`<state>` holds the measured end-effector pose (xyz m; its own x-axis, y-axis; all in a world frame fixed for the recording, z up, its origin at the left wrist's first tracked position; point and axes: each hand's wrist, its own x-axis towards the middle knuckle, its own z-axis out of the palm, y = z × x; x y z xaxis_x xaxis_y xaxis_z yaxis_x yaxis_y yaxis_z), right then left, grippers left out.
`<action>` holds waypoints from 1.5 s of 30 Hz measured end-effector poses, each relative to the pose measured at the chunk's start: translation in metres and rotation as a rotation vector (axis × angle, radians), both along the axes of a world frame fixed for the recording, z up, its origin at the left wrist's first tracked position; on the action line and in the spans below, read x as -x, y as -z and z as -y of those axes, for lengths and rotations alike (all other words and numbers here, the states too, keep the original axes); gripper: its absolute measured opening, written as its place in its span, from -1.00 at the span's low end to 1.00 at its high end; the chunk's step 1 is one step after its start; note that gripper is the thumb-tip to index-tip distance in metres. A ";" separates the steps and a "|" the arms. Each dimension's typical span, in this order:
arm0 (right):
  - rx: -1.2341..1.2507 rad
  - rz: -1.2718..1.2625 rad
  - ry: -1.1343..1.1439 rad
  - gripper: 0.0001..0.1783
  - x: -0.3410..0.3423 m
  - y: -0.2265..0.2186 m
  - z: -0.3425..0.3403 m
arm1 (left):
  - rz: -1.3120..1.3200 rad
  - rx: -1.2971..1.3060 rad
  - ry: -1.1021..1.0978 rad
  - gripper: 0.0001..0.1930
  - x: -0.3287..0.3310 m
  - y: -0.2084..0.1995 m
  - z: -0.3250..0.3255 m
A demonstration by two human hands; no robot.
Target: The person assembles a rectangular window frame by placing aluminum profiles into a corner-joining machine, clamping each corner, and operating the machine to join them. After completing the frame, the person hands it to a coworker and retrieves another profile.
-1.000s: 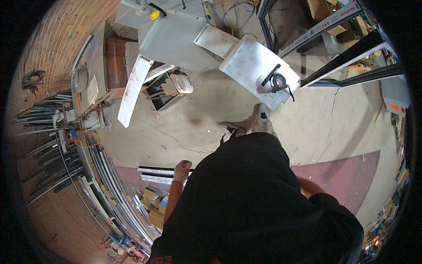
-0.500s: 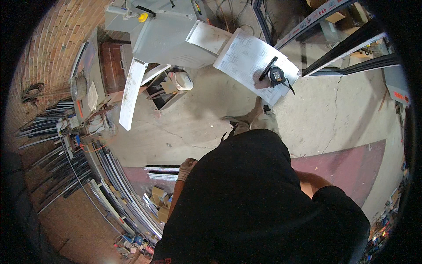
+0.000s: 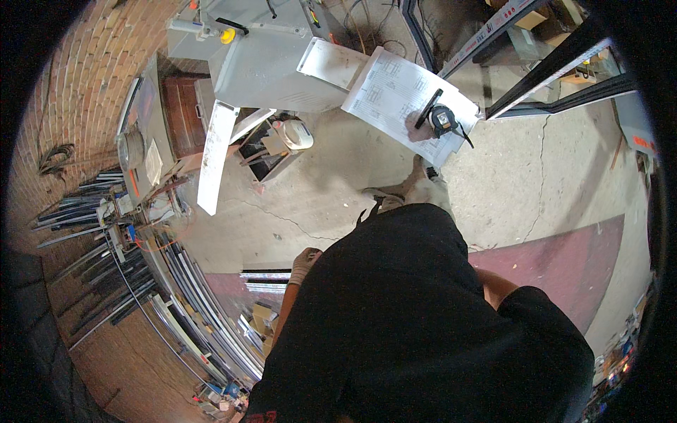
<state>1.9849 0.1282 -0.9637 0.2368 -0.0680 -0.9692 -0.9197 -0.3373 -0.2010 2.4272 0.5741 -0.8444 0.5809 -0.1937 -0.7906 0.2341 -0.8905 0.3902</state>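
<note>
My left hand (image 3: pixel 305 264) hangs at my left side in a pale glove. Its fingers look curled, and my black shirt partly covers it, so anything inside it is hidden. Of my right arm only a piece of bare skin (image 3: pixel 493 287) shows beside the shirt; the right hand is out of sight. Ahead of me, printed drawing sheets (image 3: pixel 391 88) lie on a raised surface. A black tape measure (image 3: pixel 443 120) with a strap rests on them, beside a dark bar-shaped object (image 3: pixel 428 108). Neither hand touches these.
A grey metal cabinet or machine (image 3: pixel 275 74) stands ahead, with a white panel (image 3: pixel 214 166) jutting out. Near it sits an open bin (image 3: pixel 266 161) holding a pale container (image 3: pixel 293 134). Long metal profiles (image 3: pixel 201 296) lie at left. Black frames (image 3: pixel 557 77) stand at right.
The view has shifted slightly, so the surroundings sit a little differently in the picture. My left hand stays at my side; the tape measure and sheets remain in place.
</note>
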 end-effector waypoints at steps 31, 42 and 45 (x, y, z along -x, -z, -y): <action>-0.001 0.046 -0.143 -0.63 -0.061 0.053 0.045 | 0.058 -0.097 -0.016 -0.52 0.010 -0.048 0.016; 0.189 0.010 -0.697 -0.50 -0.153 0.091 0.201 | -0.069 0.051 -0.367 -0.51 0.184 0.031 0.025; 0.200 0.101 -0.717 -0.54 -0.170 0.083 0.206 | -0.070 -0.131 -0.102 -0.52 0.247 0.036 0.007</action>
